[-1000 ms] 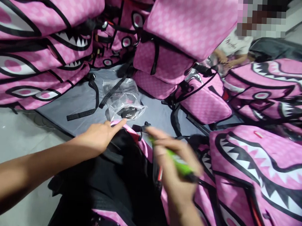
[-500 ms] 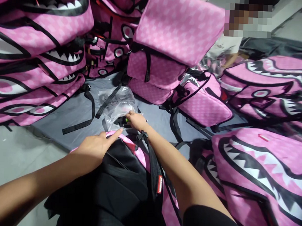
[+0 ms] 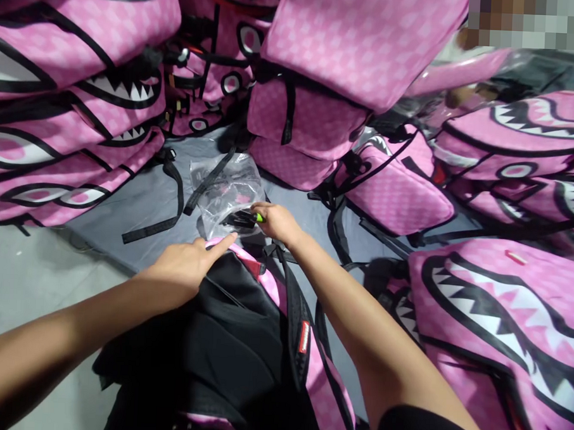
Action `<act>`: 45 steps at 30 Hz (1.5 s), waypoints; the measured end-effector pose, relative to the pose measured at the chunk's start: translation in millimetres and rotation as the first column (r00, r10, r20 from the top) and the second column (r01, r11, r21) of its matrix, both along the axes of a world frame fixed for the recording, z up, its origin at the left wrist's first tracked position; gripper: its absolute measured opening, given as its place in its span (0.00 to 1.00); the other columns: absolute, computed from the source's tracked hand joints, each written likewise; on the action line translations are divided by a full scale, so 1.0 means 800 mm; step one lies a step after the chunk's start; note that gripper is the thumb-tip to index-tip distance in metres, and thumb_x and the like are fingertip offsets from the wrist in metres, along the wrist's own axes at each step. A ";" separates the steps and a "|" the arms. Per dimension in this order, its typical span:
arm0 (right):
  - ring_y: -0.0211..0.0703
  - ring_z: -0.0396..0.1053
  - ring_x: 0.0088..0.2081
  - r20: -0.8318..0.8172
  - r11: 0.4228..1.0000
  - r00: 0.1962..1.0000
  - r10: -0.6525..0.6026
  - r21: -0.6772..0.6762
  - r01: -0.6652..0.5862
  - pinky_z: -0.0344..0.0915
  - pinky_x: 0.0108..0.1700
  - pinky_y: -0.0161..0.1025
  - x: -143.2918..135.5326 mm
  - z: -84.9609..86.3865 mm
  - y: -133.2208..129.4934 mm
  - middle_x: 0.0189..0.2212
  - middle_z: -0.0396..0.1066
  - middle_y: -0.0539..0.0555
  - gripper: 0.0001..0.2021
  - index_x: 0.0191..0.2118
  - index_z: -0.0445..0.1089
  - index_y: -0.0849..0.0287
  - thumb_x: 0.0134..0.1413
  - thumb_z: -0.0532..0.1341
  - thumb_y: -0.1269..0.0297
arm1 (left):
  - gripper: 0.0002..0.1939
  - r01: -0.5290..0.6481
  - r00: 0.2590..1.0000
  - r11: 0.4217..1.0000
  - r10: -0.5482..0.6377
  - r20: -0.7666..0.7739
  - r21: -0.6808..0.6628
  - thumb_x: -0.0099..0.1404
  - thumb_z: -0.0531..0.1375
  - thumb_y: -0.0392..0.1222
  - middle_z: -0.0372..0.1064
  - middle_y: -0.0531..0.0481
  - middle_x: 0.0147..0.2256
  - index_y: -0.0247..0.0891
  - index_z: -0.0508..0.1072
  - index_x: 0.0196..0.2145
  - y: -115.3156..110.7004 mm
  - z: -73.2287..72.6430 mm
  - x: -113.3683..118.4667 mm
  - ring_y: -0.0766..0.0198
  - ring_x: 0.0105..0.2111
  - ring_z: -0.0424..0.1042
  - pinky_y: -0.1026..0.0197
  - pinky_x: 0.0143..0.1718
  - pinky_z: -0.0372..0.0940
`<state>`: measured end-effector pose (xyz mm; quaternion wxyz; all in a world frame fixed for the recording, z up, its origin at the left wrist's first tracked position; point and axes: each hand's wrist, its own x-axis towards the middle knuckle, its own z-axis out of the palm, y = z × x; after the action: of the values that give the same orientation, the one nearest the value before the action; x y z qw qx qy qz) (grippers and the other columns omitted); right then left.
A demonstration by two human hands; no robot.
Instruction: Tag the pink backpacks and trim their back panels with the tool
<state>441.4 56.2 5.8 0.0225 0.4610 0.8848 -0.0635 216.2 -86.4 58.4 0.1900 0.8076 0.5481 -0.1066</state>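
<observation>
A backpack (image 3: 243, 340), with a black back panel and pink edges, lies in front of me with its back panel up. My left hand (image 3: 184, 264) grips its far edge, index finger stretched along the pink rim. Just beyond, my right hand (image 3: 275, 221) pinches a small tool (image 3: 257, 217) with black and yellow-green parts; its exact kind is unclear. Under and beside the tool, a clear plastic bag (image 3: 234, 181) lies crumpled on the grey table cover (image 3: 149, 202). A black shoulder strap (image 3: 290, 310) with a red label runs along the backpack's right side.
Stacked pink shark-mouth backpacks (image 3: 73, 110) rise on the left. More pink bags (image 3: 370, 41) are piled ahead, and others (image 3: 501, 313) lie on the right. Loose black straps (image 3: 174, 191) trail over the cover. At the back right, a person handles a pink item (image 3: 464, 74) in plastic.
My right hand has lifted slightly and moved right with the tool, which now shows more. My left hand stays on the backpack's edge. A pink item has appeared by the person behind.
</observation>
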 end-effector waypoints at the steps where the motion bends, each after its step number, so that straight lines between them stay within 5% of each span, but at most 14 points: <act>1: 0.44 0.72 0.47 -0.024 0.999 1.000 -0.013 0.039 0.014 0.64 0.43 0.33 0.007 0.009 -0.009 0.51 0.73 0.56 0.14 0.47 0.74 0.56 0.59 0.56 0.71 | 0.39 -0.008 0.999 1.000 0.008 0.036 -0.010 0.67 0.50 0.39 0.70 0.42 0.46 0.55 0.37 0.70 0.003 -0.001 -0.004 0.51 0.42 0.76 0.52 0.41 0.67; 3: 0.44 0.72 0.46 -0.109 0.980 0.993 -0.035 0.193 0.056 0.65 0.42 0.35 0.020 0.032 -0.033 0.50 0.73 0.57 0.16 0.48 0.74 0.57 0.60 0.53 0.73 | 0.38 -0.008 0.977 0.999 0.019 0.213 -0.053 0.65 0.53 0.43 0.69 0.42 0.52 0.53 0.44 0.70 0.013 0.001 -0.010 0.51 0.50 0.73 0.51 0.49 0.66; 5: 0.44 0.72 0.45 -0.227 0.917 0.973 0.025 0.393 0.068 0.66 0.42 0.37 0.026 0.059 -0.063 0.47 0.74 0.58 0.18 0.47 0.75 0.57 0.61 0.51 0.74 | 0.32 -0.053 0.857 0.997 0.076 0.510 -0.061 0.65 0.55 0.48 0.65 0.43 0.59 0.46 0.57 0.66 0.025 0.006 -0.011 0.52 0.58 0.66 0.51 0.58 0.60; 7: 0.44 0.71 0.45 -0.312 0.850 0.935 0.168 0.527 0.023 0.67 0.42 0.39 0.024 0.083 -0.098 0.44 0.75 0.57 0.17 0.44 0.76 0.56 0.62 0.51 0.73 | 0.30 -0.162 0.614 0.984 0.156 0.774 -0.070 0.64 0.56 0.52 0.67 0.43 0.58 0.39 0.65 0.61 0.032 0.015 -0.006 0.54 0.57 0.66 0.53 0.59 0.59; 9: 0.44 0.72 0.44 -0.359 0.821 0.878 0.316 0.568 -0.064 0.69 0.42 0.39 0.014 0.101 -0.132 0.43 0.76 0.56 0.13 0.42 0.77 0.54 0.63 0.54 0.69 | 0.33 -0.185 0.377 0.967 0.234 0.896 -0.174 0.60 0.60 0.50 0.75 0.44 0.45 0.36 0.64 0.60 0.029 0.024 0.005 0.57 0.46 0.74 0.54 0.51 0.66; 12: 0.43 0.73 0.44 -0.526 0.846 0.773 0.355 0.532 -0.027 0.71 0.43 0.40 -0.001 0.114 -0.175 0.47 0.74 0.57 0.11 0.45 0.75 0.54 0.62 0.57 0.68 | 0.33 -0.064 0.211 0.946 0.323 0.922 -0.317 0.55 0.64 0.44 0.72 0.54 0.26 0.35 0.65 0.57 0.009 0.034 0.023 0.65 0.28 0.73 0.62 0.34 0.68; 16: 0.39 0.74 0.34 -0.832 0.965 0.555 -0.018 0.131 0.228 0.71 0.37 0.37 -0.016 0.118 -0.212 0.38 0.77 0.54 0.10 0.46 0.73 0.57 0.60 0.60 0.65 | 0.19 -0.267 0.120 0.928 0.298 0.947 -0.259 0.55 0.66 0.44 0.70 0.56 0.24 0.36 0.69 0.42 -0.026 0.036 0.034 0.70 0.22 0.68 0.68 0.24 0.61; 18: 0.38 0.72 0.28 -0.831 0.982 0.534 -0.157 -0.072 0.176 0.68 0.32 0.34 -0.021 0.117 -0.223 0.29 0.75 0.50 0.06 0.38 0.74 0.58 0.57 0.62 0.63 | 0.14 -0.284 0.126 0.929 0.281 0.952 -0.236 0.56 0.66 0.45 0.71 0.55 0.26 0.36 0.69 0.37 -0.040 0.032 0.030 0.69 0.24 0.70 0.67 0.25 0.62; 21: 0.37 0.70 0.27 -0.793 0.976 0.573 -0.206 -0.121 0.183 0.64 0.30 0.33 -0.024 0.112 -0.229 0.25 0.74 0.49 0.07 0.33 0.73 0.60 0.56 0.62 0.62 | 0.15 -0.288 0.215 0.950 0.191 0.958 -0.125 0.61 0.63 0.46 0.75 0.50 0.35 0.37 0.69 0.43 -0.056 0.019 0.007 0.64 0.35 0.75 0.63 0.38 0.69; 25: 0.41 0.73 0.30 -0.616 0.970 0.751 -0.238 -0.104 0.222 0.63 0.34 0.34 -0.030 0.098 -0.224 0.28 0.77 0.51 0.07 0.38 0.75 0.58 0.57 0.59 0.68 | 0.35 -0.474 0.551 0.877 0.224 0.804 0.081 0.62 0.61 0.53 0.62 0.41 0.62 0.41 0.58 0.63 -0.072 -0.018 -0.047 0.52 0.61 0.62 0.47 0.62 0.56; 28: 0.43 0.74 0.31 -0.316 0.974 0.924 -0.214 -0.142 0.176 0.60 0.32 0.34 -0.046 0.087 -0.223 0.28 0.77 0.52 0.10 0.37 0.76 0.56 0.55 0.57 0.72 | 0.35 -0.432 0.702 0.902 0.331 0.630 0.007 0.61 0.60 0.56 0.64 0.42 0.61 0.41 0.60 0.62 -0.084 -0.047 -0.072 0.51 0.59 0.65 0.48 0.61 0.59; 35: 0.47 0.75 0.36 0.092 0.993 0.996 -0.010 -0.120 0.021 0.61 0.32 0.37 -0.086 0.073 -0.241 0.37 0.76 0.59 0.16 0.40 0.76 0.60 0.53 0.53 0.78 | 0.27 -0.483 0.742 0.871 0.350 0.572 0.094 0.62 0.59 0.57 0.74 0.48 0.52 0.43 0.68 0.55 -0.104 -0.072 -0.071 0.53 0.51 0.73 0.55 0.53 0.65; 40: 0.48 0.75 0.37 0.112 0.980 0.994 0.018 -0.199 0.005 0.64 0.35 0.38 -0.087 0.067 -0.236 0.36 0.77 0.59 0.15 0.40 0.75 0.59 0.54 0.53 0.78 | 0.28 -0.483 0.746 0.872 0.363 0.558 0.078 0.62 0.59 0.57 0.73 0.47 0.54 0.43 0.67 0.56 -0.096 -0.077 -0.074 0.52 0.52 0.73 0.54 0.55 0.65; 45: 0.46 0.75 0.38 -0.027 0.995 1.000 0.010 -0.099 -0.013 0.63 0.35 0.36 -0.101 0.075 -0.224 0.39 0.78 0.57 0.16 0.46 0.72 0.58 0.55 0.53 0.76 | 0.29 -0.441 0.767 0.892 0.315 0.559 0.101 0.63 0.58 0.58 0.72 0.47 0.54 0.43 0.64 0.58 -0.095 -0.079 -0.080 0.53 0.53 0.72 0.56 0.54 0.65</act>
<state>360.2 -123.2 66.1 0.0338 0.4533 0.8835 -0.1134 152.5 -162.5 -4.8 0.2577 0.6932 0.6348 0.2236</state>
